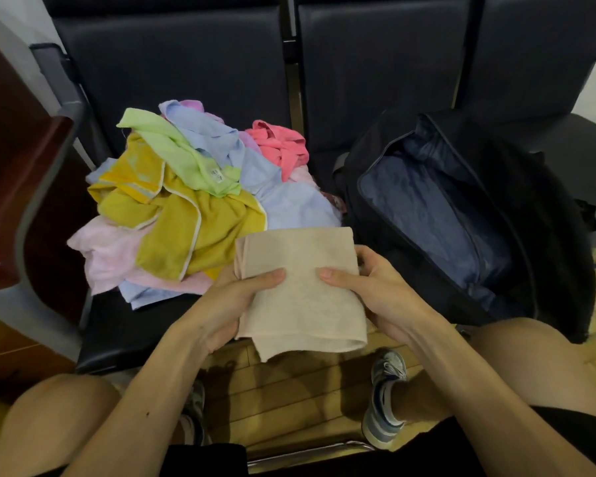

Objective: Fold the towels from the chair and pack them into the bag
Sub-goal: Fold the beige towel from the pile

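Note:
A folded beige towel is held in the air between both hands, just in front of the chair's edge. My left hand grips its left side with the thumb on top. My right hand grips the right side the same way. Behind it a loose pile of towels lies on the dark chair seat: yellow, light green, light blue, pale pink and coral ones. A black bag stands unzipped on the seat to the right, showing its blue lining, and no towels are visible inside.
A dark red wooden armrest or desk and a grey metal chair frame stand at the left. More dark seats line the back. My knees and shoes are over a wooden floor below the hands.

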